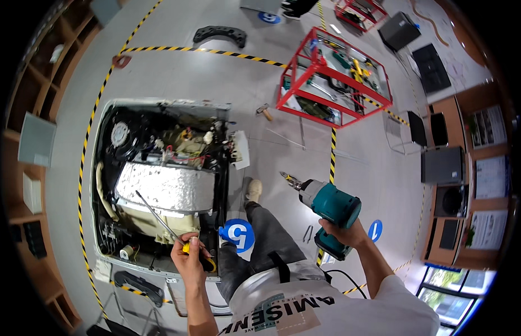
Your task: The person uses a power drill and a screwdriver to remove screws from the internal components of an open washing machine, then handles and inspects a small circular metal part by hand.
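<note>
My left hand (189, 260) grips a long screwdriver (161, 221) with a yellow and black handle, held over an opened appliance (165, 185) with foil-covered insulation, wiring and a cream plastic part. My right hand (342, 229) is closed round the handle of a teal cordless drill (330, 204), whose metal nose points up and to the left over the floor, apart from the appliance. A white panel or sheet (239, 154) sits at the appliance's right side.
A red-framed tool cart (333, 78) stands at upper right, with a hammer (264, 112) and thin rods (285, 138) on the floor nearby. Shelving lines the left; chairs (412, 134) and cabinets the right. A dark curved part (220, 35) lies beyond. Another person's legs (293, 8) show at the top.
</note>
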